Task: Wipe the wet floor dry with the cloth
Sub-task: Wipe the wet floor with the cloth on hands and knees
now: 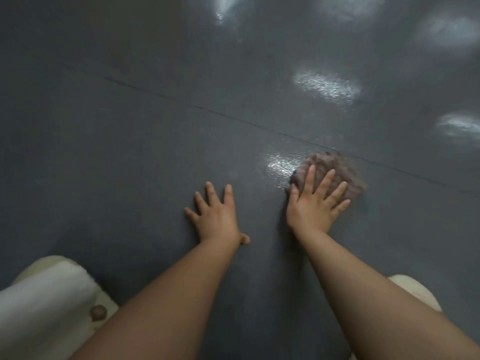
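Observation:
A crumpled brownish cloth (342, 172) lies on the dark grey floor (130, 141), blurred at its edges. My right hand (315, 201) presses flat on the cloth with straight, spread fingers. Just left of the cloth a wet patch (279, 165) shines on the floor. My left hand (215, 216) rests flat on the bare floor with its fingers spread, apart from the cloth and holding nothing.
More shiny patches (327, 85) glint on the floor at the upper right and top. A thin seam (207, 110) runs diagonally across the floor. White-clad knees (44, 297) sit at the bottom left and bottom right (413, 289).

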`<state>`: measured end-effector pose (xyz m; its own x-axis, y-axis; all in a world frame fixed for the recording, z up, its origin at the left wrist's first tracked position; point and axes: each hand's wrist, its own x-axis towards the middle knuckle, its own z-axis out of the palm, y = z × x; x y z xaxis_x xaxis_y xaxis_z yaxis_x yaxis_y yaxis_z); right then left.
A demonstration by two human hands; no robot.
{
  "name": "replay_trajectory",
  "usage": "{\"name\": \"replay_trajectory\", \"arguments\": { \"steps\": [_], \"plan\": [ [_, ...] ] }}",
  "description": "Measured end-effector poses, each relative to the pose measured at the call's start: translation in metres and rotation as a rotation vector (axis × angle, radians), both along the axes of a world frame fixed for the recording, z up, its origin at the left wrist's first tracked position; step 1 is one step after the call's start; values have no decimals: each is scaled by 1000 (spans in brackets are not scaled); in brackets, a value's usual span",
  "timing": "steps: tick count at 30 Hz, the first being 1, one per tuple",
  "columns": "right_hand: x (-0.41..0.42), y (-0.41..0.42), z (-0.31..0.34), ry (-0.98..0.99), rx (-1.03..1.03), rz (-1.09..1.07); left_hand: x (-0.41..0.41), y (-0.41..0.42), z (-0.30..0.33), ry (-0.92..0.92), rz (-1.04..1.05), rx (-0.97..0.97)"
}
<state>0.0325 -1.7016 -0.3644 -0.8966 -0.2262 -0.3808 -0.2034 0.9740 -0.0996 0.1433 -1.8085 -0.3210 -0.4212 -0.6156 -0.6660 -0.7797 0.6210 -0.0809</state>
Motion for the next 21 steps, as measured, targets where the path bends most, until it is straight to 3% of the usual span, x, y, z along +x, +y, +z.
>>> {"name": "replay_trajectory", "arguments": {
  "steps": [5, 9, 11, 15, 17, 19, 21],
  "plan": [
    [63, -39, -5, 8, -116, 634, 25, -19, -1, 90, -130, -34],
    [31, -35, -12, 107, -137, 987, 49, -56, 5, 132, -259, -44],
    [12, -39, -11, 116, -131, 884, 60, -74, 6, 114, -166, -84],
    [21, -81, -2, 31, -28, 337, 83, -100, 4, 53, 124, -91],
    [37, -109, 5, -20, -39, 206, 91, -105, 1, 60, 187, -40],
    [58, -127, 7, -59, -66, 273, 97, -106, 0, 87, 179, -35],
    [85, -129, 2, -30, -99, 533, 103, -109, -1, 119, 158, -45]
  ]
}}
